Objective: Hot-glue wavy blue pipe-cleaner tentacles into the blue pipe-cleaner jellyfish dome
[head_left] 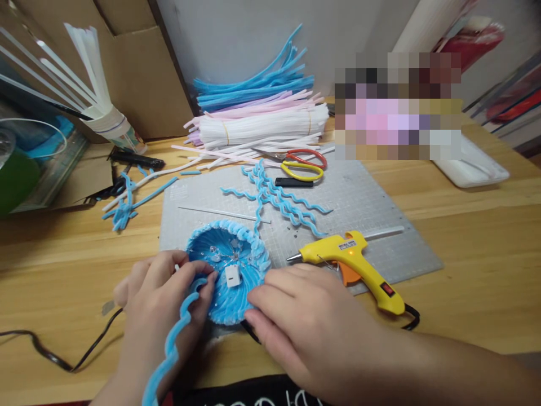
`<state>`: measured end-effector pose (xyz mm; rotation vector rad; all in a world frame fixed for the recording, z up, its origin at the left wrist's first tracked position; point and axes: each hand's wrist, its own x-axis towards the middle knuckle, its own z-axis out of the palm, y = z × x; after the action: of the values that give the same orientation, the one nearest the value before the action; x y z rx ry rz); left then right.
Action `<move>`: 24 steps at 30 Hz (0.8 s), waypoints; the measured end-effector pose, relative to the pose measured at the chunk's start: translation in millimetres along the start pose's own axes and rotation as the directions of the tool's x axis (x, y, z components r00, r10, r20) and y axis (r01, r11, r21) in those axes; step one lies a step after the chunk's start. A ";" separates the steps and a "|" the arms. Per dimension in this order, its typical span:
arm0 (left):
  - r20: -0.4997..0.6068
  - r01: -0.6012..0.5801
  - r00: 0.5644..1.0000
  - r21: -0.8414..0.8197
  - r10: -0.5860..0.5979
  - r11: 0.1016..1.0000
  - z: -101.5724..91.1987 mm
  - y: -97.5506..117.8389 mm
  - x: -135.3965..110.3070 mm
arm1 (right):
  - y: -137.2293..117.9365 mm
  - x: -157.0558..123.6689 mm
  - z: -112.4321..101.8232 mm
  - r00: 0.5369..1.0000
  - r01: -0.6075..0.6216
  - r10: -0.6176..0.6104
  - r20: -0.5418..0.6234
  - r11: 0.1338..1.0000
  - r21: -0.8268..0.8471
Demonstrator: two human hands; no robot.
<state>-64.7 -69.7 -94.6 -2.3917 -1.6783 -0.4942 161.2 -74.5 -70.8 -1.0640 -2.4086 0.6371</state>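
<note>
A blue bowl-shaped piece made of fuzzy pipe cleaners (pixel 230 307) lies between my hands, its hollow side facing me. Inside it sit a small white switch box (pixel 232 276) and several clear beads. My left hand (pixel 158 296) pinches a wavy blue pipe cleaner (pixel 171 344) at the bowl's left edge; the strand trails down over the wrist. On the right, my right hand (pixel 304 313) is closed on the bowl's rim, fingertips on the edge. A yellow glue gun (pixel 350 254) lies just beyond my right hand, with a glue stick in its back.
Several wavy blue pipe cleaners (pixel 274 197) lie on the grey cutting mat (pixel 389 242), near scissors (pixel 302 163). Bundled pipe cleaners (pixel 262 127) line the wall. A cup of glue sticks (pixel 110 127) stands at the back left. A black cable (pixel 46 352) crosses the left side.
</note>
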 end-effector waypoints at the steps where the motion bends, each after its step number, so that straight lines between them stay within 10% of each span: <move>1: 0.008 0.007 1.000 0.003 -0.007 1.000 -0.5 0.9 0.4 | 0.2 0.1 0.2 1.000 -0.001 0.001 -0.001 1.000 0.001; 24: -0.010 0.011 1.000 -0.013 -0.011 1.000 2.8 0.6 0.2 | -0.7 -0.4 0.2 1.000 -0.009 0.009 0.005 1.000 0.007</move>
<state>-63.7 -68.8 -97.2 -2.3862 -1.6901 -0.5190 160.9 -75.2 -70.6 -1.0723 -2.4055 0.6523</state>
